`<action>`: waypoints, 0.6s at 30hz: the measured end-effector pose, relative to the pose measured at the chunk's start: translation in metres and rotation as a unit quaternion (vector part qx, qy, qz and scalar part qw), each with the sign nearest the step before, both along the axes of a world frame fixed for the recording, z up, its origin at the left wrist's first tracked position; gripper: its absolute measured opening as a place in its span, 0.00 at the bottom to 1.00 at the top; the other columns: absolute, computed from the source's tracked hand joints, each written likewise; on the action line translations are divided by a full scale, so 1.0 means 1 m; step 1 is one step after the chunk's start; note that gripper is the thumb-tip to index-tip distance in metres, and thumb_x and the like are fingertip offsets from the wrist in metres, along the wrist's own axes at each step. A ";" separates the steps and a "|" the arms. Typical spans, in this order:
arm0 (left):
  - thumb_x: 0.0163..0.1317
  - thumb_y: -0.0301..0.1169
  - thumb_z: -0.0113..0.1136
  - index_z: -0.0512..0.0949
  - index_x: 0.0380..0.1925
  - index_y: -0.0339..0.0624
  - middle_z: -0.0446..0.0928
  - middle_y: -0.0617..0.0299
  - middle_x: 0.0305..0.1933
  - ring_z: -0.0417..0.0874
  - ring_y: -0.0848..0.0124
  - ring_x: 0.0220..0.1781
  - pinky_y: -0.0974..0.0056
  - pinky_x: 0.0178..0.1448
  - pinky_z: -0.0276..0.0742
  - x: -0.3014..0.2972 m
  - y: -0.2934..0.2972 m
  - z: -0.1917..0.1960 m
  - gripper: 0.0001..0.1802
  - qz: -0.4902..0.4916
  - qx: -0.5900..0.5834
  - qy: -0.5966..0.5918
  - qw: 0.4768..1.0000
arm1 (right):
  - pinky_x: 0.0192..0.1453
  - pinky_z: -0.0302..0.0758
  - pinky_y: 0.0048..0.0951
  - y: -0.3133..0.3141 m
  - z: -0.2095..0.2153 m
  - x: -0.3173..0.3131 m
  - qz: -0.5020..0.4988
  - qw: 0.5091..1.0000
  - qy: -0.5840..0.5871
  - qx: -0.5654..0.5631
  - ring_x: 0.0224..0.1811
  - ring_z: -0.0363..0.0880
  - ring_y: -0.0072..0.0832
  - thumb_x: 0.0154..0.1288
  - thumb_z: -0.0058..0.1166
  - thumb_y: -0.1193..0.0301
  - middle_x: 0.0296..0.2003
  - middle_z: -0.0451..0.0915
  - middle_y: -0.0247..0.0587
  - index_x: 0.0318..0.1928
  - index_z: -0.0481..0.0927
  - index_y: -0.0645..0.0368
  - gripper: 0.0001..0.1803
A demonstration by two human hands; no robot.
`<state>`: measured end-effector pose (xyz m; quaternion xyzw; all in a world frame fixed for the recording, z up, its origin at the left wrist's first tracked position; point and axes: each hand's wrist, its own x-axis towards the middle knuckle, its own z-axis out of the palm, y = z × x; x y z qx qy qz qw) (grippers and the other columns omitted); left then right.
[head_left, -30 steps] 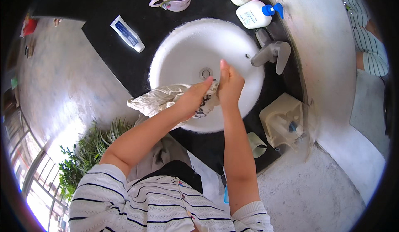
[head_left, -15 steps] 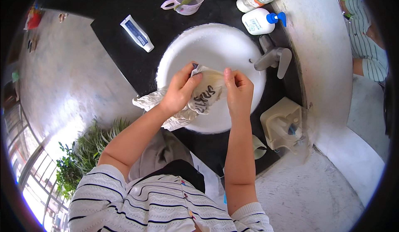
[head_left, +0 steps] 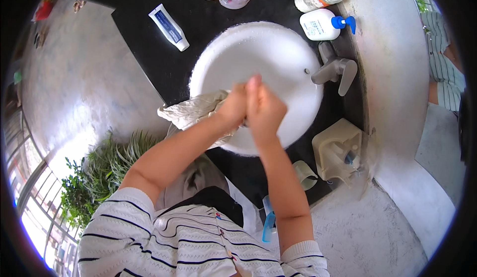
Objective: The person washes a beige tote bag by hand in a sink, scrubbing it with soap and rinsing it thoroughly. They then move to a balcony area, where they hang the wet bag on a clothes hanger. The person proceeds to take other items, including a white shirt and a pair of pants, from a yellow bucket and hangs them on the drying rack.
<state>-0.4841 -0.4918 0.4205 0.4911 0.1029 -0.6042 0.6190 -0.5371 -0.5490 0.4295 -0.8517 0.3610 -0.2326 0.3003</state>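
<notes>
Cloth (head_left: 191, 110), pale, wrinkled: your left hand (head_left: 232, 106) and right hand (head_left: 266, 112) clench it, grips touching, over round glossy white basin (head_left: 283, 53).

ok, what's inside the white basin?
White basin: bare inner wall, plus an overflow hole near the faucet. The left hand and right hand grip a crumpled cloth over it. Whatever lies beneath hands and cloth is covered.

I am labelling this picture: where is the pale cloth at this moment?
In the head view, the pale cloth is bunched over the lower-left rim of the white basin, partly hidden by the left hand.
</notes>
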 end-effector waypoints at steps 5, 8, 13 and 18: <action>0.73 0.47 0.43 0.76 0.38 0.32 0.76 0.63 0.37 0.73 0.77 0.38 0.70 0.41 0.71 0.010 -0.002 -0.011 0.25 -0.127 0.010 -0.025 0.992 | 0.22 0.66 0.37 -0.011 0.003 -0.003 -0.076 0.992 0.054 0.087 0.15 0.70 0.43 0.70 0.49 0.58 0.14 0.72 0.46 0.20 0.77 0.57 0.22; 0.72 0.47 0.45 0.76 0.40 0.33 0.75 0.62 0.38 0.73 0.77 0.37 0.69 0.39 0.71 -0.011 -0.006 -0.006 0.25 -0.004 0.038 0.006 0.999 | 0.22 0.63 0.37 -0.017 -0.017 -0.013 -0.093 0.991 0.042 0.084 0.14 0.66 0.43 0.70 0.49 0.57 0.13 0.69 0.45 0.17 0.73 0.58 0.25; 0.72 0.50 0.43 0.76 0.42 0.43 0.77 0.60 0.36 0.80 0.70 0.35 0.63 0.33 0.77 0.000 -0.004 0.009 0.22 0.049 0.068 0.078 0.993 | 0.22 0.59 0.32 -0.051 -0.016 -0.028 -0.186 0.862 -0.136 0.452 0.16 0.60 0.21 0.71 0.49 0.55 0.11 0.67 0.37 0.16 0.67 0.61 0.29; 0.71 0.55 0.44 0.74 0.46 0.36 0.76 0.59 0.33 0.77 0.71 0.33 0.64 0.33 0.75 0.002 -0.010 -0.020 0.29 0.013 0.057 0.025 0.998 | 0.21 0.59 0.32 -0.009 -0.009 -0.017 -0.111 0.970 -0.041 0.212 0.14 0.60 0.24 0.72 0.48 0.56 0.10 0.65 0.38 0.16 0.68 0.60 0.28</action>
